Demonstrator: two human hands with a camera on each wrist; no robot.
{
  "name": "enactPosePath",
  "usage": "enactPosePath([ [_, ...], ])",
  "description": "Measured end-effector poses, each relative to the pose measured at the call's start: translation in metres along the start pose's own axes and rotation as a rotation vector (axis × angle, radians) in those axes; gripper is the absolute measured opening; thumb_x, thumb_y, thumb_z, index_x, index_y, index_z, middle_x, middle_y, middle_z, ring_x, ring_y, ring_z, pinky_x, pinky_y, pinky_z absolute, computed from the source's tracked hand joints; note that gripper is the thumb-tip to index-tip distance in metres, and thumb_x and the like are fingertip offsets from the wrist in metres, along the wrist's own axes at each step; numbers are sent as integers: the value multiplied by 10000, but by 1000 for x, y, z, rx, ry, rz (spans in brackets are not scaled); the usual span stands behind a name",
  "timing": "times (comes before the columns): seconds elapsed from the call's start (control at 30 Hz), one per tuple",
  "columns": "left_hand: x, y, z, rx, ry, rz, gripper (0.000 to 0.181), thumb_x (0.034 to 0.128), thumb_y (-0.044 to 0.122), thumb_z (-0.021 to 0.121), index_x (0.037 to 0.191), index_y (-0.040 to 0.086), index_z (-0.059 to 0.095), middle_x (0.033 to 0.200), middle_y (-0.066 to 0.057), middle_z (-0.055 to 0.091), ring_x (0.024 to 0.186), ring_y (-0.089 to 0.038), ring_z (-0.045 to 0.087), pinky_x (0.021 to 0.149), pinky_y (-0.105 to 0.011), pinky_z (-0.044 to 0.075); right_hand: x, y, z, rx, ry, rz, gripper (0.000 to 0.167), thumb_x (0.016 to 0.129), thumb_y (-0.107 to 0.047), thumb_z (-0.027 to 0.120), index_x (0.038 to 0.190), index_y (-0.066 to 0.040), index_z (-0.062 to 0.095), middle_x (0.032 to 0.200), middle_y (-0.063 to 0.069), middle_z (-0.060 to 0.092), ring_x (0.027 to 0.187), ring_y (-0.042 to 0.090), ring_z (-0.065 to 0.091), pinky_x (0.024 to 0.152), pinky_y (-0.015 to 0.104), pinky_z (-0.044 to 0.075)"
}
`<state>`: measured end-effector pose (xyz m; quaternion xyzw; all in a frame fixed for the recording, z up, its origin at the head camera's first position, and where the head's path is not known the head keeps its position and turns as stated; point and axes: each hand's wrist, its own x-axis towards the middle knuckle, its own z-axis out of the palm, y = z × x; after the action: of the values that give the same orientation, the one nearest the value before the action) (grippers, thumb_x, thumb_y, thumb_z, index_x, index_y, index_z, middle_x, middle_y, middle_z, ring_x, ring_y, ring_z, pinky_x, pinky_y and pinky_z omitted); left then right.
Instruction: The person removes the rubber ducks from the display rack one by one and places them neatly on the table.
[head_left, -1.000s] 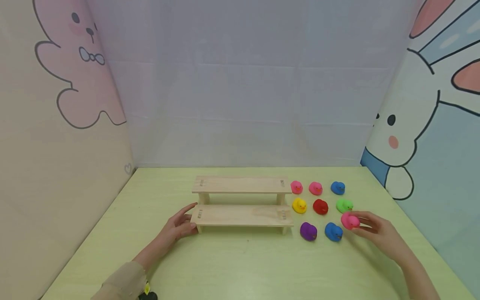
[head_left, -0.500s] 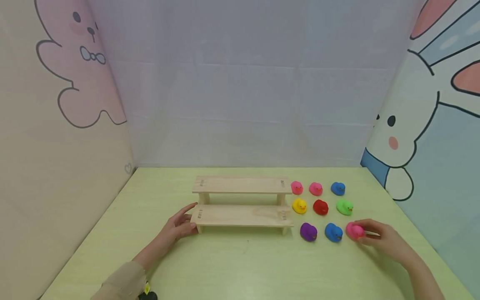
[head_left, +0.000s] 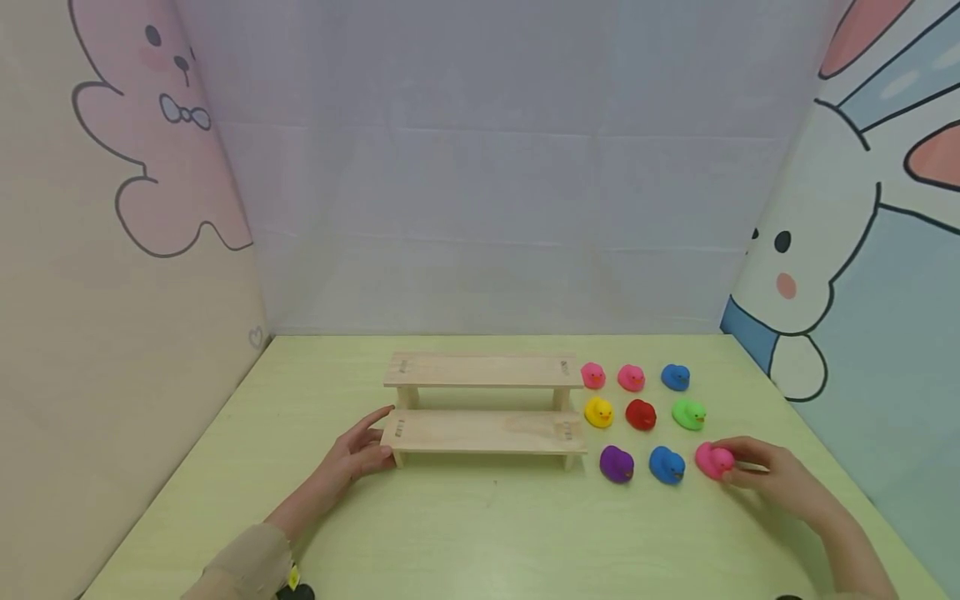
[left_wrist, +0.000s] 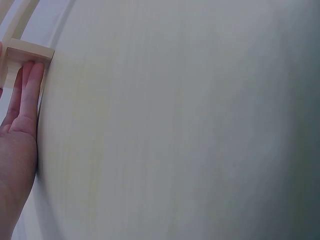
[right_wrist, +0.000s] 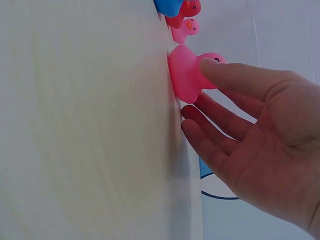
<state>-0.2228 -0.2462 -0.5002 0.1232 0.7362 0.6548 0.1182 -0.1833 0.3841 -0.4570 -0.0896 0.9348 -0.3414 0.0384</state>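
At the table's right side, my right hand (head_left: pixel 780 475) pinches a pink rubber duck (head_left: pixel 714 461) between thumb and fingers, at the end of the front duck row. In the right wrist view the thumb lies against this duck's head (right_wrist: pixel 187 75), and its base meets the tabletop. My left hand (head_left: pixel 356 450) holds the left end of a two-step wooden stand (head_left: pixel 483 432), thumb toward the front. Seen from the left wrist, the fingers (left_wrist: pixel 31 92) reach the stand's wooden end piece (left_wrist: pixel 31 49); the thumb is mostly out of frame.
Beside the held duck sit a blue duck (head_left: pixel 667 465) and a purple duck (head_left: pixel 617 464). Behind them are yellow (head_left: pixel 599 412), red (head_left: pixel 641 414) and green (head_left: pixel 688 413) ducks, then two pink (head_left: pixel 631 377) and one blue (head_left: pixel 676 377). Cloth walls (head_left: pixel 487 208) border the table.
My right hand has brought the pink duck down and slightly right, from near the green duck to the front row beside the blue duck. The left hand and stand stay put.
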Motion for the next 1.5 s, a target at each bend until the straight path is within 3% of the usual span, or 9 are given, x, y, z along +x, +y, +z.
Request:
enactPosePath([
  [0.03,0,0,0,-2,0,-1,656,992,122,555,1570,171,247,1308,-130,541,1102,-98,643,934,-284,572,0,0,0,-2,-5,8,439,908,-215,705,1276,1,603,1240,208,653,1017,-15,624,831,271,557],
  [0.17,1,0,-1,-7,-2,-3,658,991,125,554,1571,171,245,1296,-110,544,1102,-102,640,935,-284,572,2,0,-1,18,-28,34,470,921,-230,688,1301,22,576,1278,246,620,1118,324,637,887,495,570],
  [0.27,1,-1,-1,-1,1,-7,654,992,130,554,1569,179,250,1304,-120,542,1105,-103,639,934,-283,573,3,1,-1,16,-24,44,480,916,-247,693,1305,8,578,1284,236,620,1117,401,614,887,516,565],
  [0.37,1,-2,0,-6,11,-18,648,990,127,557,1564,200,266,1304,-115,540,1108,-106,639,930,-279,573,3,4,-1,26,-24,41,481,918,-249,692,1307,9,576,1284,234,620,1098,344,629,888,531,562],
  [0.6,1,-1,1,-3,8,-5,649,990,128,557,1565,191,264,1301,-123,540,1104,-114,641,926,-281,575,0,6,-2,42,-18,38,478,913,-258,698,1299,0,585,1279,222,628,945,-163,515,884,540,557],
  [0.83,2,0,2,-11,1,-1,649,987,119,556,1564,178,265,1277,-94,549,1095,-108,646,926,-281,574,-1,6,-3,35,-25,48,495,918,-250,692,1314,18,566,1292,248,611,1128,403,605,893,558,554],
  [1.23,5,0,2,14,-4,-10,642,994,149,551,1566,189,261,1331,-165,529,1103,-103,639,933,-283,573,-2,6,-4,39,-30,69,509,924,-260,685,1326,24,555,1313,266,596,1181,479,567,905,589,537],
  [1.33,5,0,2,15,-3,-10,644,994,150,551,1566,187,259,1337,-176,524,1105,-108,640,932,-283,573,-2,6,-3,26,-21,63,506,918,-270,694,1319,11,566,1305,245,609,1140,364,620,891,517,559],
  [1.5,5,-2,1,7,-13,-2,651,998,143,546,1572,180,243,1338,-189,521,1102,-109,642,942,-288,570,-1,4,-4,14,-16,41,531,906,-281,707,1335,-3,562,1316,230,607,976,-139,535,819,275,524],
])
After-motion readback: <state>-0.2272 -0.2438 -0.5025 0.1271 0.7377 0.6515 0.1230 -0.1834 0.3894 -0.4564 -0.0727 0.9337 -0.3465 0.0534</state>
